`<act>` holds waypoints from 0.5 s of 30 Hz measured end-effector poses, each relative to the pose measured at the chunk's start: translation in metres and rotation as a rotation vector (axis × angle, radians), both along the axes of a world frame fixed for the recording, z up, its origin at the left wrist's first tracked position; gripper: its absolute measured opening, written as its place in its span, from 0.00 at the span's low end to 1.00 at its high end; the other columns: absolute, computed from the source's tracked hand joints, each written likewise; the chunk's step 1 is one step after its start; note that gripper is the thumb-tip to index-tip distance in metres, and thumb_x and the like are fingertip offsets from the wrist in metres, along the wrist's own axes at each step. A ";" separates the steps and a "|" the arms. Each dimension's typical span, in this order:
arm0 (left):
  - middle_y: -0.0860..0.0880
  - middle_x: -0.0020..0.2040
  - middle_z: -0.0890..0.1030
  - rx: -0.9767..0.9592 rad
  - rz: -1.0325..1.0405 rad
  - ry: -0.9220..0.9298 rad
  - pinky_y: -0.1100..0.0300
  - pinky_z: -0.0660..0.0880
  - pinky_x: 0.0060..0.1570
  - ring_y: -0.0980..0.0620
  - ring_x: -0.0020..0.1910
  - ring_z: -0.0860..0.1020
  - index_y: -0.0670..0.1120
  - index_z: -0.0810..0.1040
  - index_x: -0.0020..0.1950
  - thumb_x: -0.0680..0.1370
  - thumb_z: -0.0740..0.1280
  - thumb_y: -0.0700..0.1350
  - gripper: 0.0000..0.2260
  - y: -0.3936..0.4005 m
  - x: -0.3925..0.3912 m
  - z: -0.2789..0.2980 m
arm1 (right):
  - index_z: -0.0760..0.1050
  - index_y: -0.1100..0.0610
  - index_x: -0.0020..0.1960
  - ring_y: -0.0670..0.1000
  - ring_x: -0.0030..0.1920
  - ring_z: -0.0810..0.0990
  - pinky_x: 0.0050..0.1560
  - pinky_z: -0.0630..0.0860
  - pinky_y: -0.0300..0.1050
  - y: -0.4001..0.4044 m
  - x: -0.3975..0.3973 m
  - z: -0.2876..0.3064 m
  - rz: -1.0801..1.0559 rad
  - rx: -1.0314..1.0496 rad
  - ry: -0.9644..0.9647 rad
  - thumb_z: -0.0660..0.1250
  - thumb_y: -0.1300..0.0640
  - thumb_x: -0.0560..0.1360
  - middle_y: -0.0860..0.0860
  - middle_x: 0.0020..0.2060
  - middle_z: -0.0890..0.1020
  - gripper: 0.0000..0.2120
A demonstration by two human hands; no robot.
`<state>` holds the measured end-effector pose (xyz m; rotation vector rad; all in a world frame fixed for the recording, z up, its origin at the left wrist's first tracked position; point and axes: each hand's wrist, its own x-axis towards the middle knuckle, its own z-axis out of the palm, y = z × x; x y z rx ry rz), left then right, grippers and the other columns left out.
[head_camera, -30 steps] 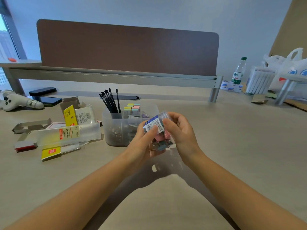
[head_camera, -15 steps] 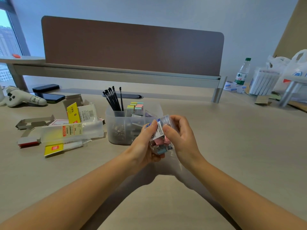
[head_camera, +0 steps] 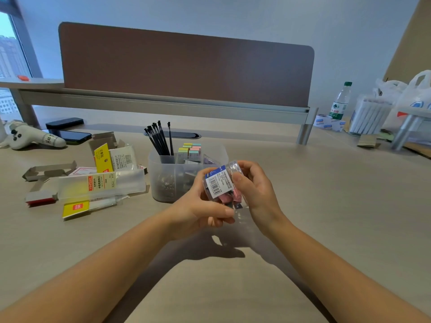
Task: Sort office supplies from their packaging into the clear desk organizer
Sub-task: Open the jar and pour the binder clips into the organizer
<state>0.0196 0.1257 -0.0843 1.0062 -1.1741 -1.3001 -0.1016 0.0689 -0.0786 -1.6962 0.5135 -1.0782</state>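
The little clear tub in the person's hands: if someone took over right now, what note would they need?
Left hand: holds the clear tub from below.
Right hand: fingers at its lid end; lid looks still on.
Tub: holds pink clips, above the desk, in front of the organizer.
Done: black refills and pastel notes stand in the organizer.
Left: open tub, tip clips in.
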 end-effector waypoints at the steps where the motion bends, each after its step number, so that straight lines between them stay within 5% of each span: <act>1: 0.45 0.52 0.73 -0.018 0.019 -0.031 0.61 0.80 0.36 0.47 0.44 0.80 0.61 0.62 0.56 0.60 0.68 0.35 0.32 0.000 0.000 -0.001 | 0.66 0.44 0.46 0.43 0.42 0.79 0.33 0.75 0.29 0.000 0.000 0.000 0.001 0.001 -0.001 0.59 0.46 0.65 0.45 0.44 0.76 0.10; 4: 0.49 0.53 0.72 -0.075 0.068 -0.082 0.58 0.80 0.41 0.46 0.51 0.77 0.63 0.61 0.55 0.61 0.70 0.33 0.34 0.001 -0.001 -0.002 | 0.66 0.44 0.46 0.43 0.42 0.79 0.33 0.75 0.29 -0.001 0.001 0.000 0.002 0.004 -0.001 0.59 0.46 0.65 0.45 0.44 0.76 0.10; 7: 0.47 0.51 0.73 -0.101 0.099 -0.112 0.61 0.79 0.36 0.48 0.42 0.80 0.61 0.62 0.54 0.68 0.68 0.28 0.32 0.001 -0.002 -0.003 | 0.66 0.44 0.45 0.42 0.41 0.79 0.33 0.75 0.29 -0.001 0.002 0.000 -0.002 0.007 -0.001 0.59 0.46 0.65 0.45 0.43 0.76 0.10; 10: 0.45 0.46 0.75 -0.084 0.108 -0.098 0.62 0.78 0.31 0.51 0.30 0.79 0.60 0.63 0.52 0.64 0.70 0.33 0.29 0.001 -0.005 -0.003 | 0.66 0.44 0.45 0.44 0.43 0.79 0.33 0.75 0.29 -0.001 0.001 -0.001 -0.010 -0.010 -0.007 0.59 0.45 0.65 0.46 0.43 0.76 0.10; 15: 0.45 0.43 0.74 -0.058 0.115 -0.054 0.63 0.75 0.27 0.53 0.26 0.77 0.57 0.63 0.50 0.59 0.68 0.37 0.26 -0.001 -0.010 -0.005 | 0.66 0.44 0.46 0.45 0.45 0.79 0.34 0.76 0.30 -0.001 -0.001 -0.002 0.004 -0.049 -0.009 0.60 0.46 0.65 0.47 0.45 0.75 0.10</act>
